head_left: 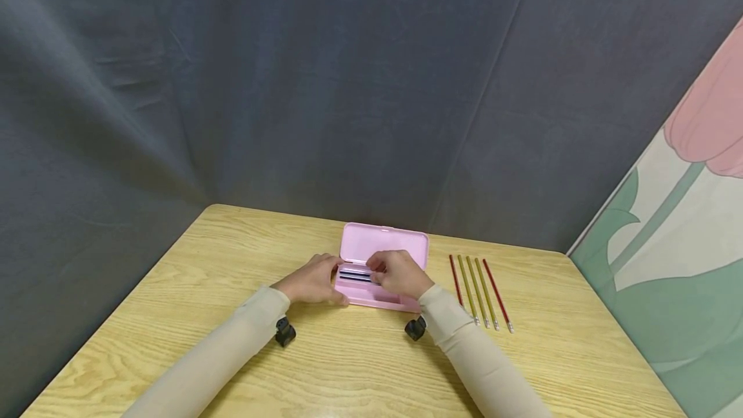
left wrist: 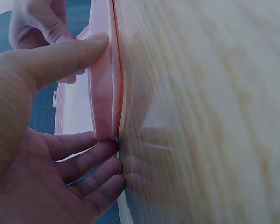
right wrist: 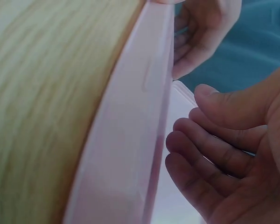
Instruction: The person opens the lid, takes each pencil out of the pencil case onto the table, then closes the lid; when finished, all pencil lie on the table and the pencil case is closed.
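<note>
A pink pencil case (head_left: pixel 377 302) lies on the table with its lid (head_left: pixel 383 242) raised at the back. My left hand (head_left: pixel 313 280) grips its left end; in the left wrist view the thumb presses the front wall and the fingers touch the end. Dark slim sticks (head_left: pixel 355 274), perhaps pencils, lie lengthwise inside the case, their right ends hidden by my right hand (head_left: pixel 399 273). That hand is over the case; the right wrist view shows its fingers (right wrist: pixel 214 135) loosely bent, the thumb apart from them, and nothing visible between.
To the right of the case, several red and yellow pencils (head_left: pixel 477 289) lie side by side, eraser ends towards me. The wooden table (head_left: pixel 325 373) ends at a dark curtain (head_left: pixel 360 82) behind. A flower-patterned panel (head_left: pixel 667 263) borders the right side.
</note>
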A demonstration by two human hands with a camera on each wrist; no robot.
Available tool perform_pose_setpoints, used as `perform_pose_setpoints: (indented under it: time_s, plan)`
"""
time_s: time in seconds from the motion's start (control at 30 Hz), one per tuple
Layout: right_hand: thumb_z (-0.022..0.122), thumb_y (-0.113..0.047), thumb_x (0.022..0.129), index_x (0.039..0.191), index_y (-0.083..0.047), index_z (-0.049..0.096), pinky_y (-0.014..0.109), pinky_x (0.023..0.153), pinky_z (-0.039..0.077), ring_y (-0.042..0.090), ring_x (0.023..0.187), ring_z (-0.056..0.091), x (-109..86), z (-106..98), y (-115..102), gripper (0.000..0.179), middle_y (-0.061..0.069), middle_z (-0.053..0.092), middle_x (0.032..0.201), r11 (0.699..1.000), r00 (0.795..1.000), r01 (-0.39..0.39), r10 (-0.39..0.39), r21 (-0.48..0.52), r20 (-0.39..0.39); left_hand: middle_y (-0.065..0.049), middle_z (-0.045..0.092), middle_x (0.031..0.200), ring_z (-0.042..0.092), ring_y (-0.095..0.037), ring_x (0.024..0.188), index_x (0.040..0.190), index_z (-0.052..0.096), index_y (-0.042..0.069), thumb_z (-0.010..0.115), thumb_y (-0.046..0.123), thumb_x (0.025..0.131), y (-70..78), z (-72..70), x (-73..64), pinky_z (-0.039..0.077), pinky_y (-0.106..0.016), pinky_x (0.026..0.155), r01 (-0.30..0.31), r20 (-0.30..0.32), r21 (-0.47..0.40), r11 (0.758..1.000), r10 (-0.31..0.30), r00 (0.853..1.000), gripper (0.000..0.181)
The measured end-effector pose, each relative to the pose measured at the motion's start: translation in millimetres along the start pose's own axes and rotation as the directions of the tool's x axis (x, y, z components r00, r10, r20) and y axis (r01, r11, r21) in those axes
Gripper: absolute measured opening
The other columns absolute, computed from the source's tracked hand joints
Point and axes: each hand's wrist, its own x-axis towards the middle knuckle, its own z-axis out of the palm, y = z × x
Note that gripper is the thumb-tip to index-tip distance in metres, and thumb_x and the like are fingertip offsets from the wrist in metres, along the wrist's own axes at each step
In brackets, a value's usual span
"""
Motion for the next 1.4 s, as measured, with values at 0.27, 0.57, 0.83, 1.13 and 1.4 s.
perform_pose_setpoints:
  time_s: [0.27, 0.57, 0.83, 1.13, 1.4]
  plan:
    - [0.076, -0.005, 0.085, 0.096, -0.01, 0.076, 0.024, 0.074, 0.056, 0.005, 0.076, 0.064, -1.4, 5.3, -0.4, 0.013, -0.001, 0.075, 0.086, 0.999, 0.997, -0.048, 0.048, -0.012, 0.053, -0.013, 0.058, 0.141, 0.048, -0.03, 0.135, 0.138, 0.056, 0.002, 0.092, 0.035, 0.07, 0.3, 0.1, 0.4, 0.04, -0.046, 0.116, -0.015, -0.004, -0.005, 1.0, 0.015, 1.0, 0.083]
    - [0.071, -0.005, 0.089, 0.103, -0.011, 0.077, 0.028, 0.079, 0.057, 0.007, 0.08, 0.064, -1.7, 7.7, -0.7, 0.016, -0.001, 0.076, 0.092, 0.996, 0.987, -0.084, 0.082, 0.008, 0.136, -0.013, 0.057, 0.142, 0.048, -0.03, 0.135, 0.14, 0.055, 0.002, 0.091, 0.036, 0.071, 2.6, -1.3, -1.3, 0.04, -0.047, 0.116, 0.003, 0.008, -0.007, 1.0, -0.003, 1.0, 0.085]
    - [0.067, -0.003, 0.093, 0.104, -0.011, 0.078, 0.036, 0.089, 0.058, 0.011, 0.091, 0.066, -1.2, 7.9, -2.0, 0.018, 0.001, 0.077, 0.1, 0.996, 0.976, -0.085, 0.077, 0.031, 0.203, -0.011, 0.057, 0.143, 0.047, -0.029, 0.136, 0.14, 0.055, 0.004, 0.091, 0.036, 0.072, 3.5, -1.6, -2.0, 0.04, -0.046, 0.116, 0.02, 0.006, -0.011, 1.0, -0.02, 1.0, 0.083]
    - [0.062, 0.001, 0.094, 0.103, -0.008, 0.077, 0.03, 0.08, 0.053, 0.011, 0.082, 0.056, 0.7, 5.9, -6.7, 0.02, 0.002, 0.071, 0.094, 1.0, 0.967, -0.019, 0.024, -0.024, 0.254, -0.012, 0.055, 0.144, 0.046, -0.029, 0.136, 0.142, 0.053, 0.003, 0.09, 0.037, 0.072, 3.2, -1.9, -1.9, 0.04, -0.047, 0.116, 0.024, 0.013, -0.012, 1.0, -0.024, 1.0, 0.086]
    - [0.062, 0.005, 0.093, 0.102, -0.006, 0.076, 0.035, 0.086, 0.056, 0.013, 0.087, 0.061, 1.5, 4.4, -7.3, 0.019, 0.005, 0.076, 0.098, 1.0, 0.966, -0.008, 0.004, 0.014, 0.259, -0.011, 0.055, 0.145, 0.046, -0.028, 0.136, 0.142, 0.053, 0.004, 0.09, 0.038, 0.072, 2.1, -2.2, -1.4, 0.04, -0.046, 0.116, 0.024, 0.018, -0.012, 1.0, -0.024, 1.0, 0.086]
